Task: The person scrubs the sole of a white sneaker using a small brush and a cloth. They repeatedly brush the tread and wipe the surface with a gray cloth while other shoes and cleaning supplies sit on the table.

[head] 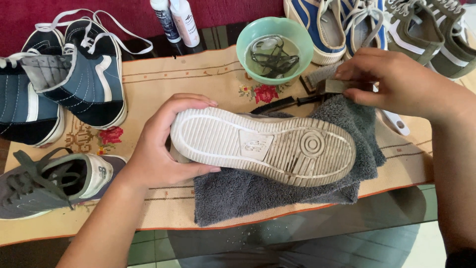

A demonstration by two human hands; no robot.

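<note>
Glass table (307, 233) under embroidered runner (198, 79), grey towel (238, 193) beneath upturned shoe (263, 146) gripped by left hand (158, 149), right hand (396, 82) pinching brush (327, 79), bowl (275, 47) behind.

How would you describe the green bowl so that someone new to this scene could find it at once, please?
Start at the embroidered beige runner across the table, then look to its far edge, above the upturned white shoe sole. The bowl sits there: round, mint green, with dark laces soaking in water, the only dish among shoes.

green bowl (248, 47) (laces inside), blue high-tops (94, 84)
</note>
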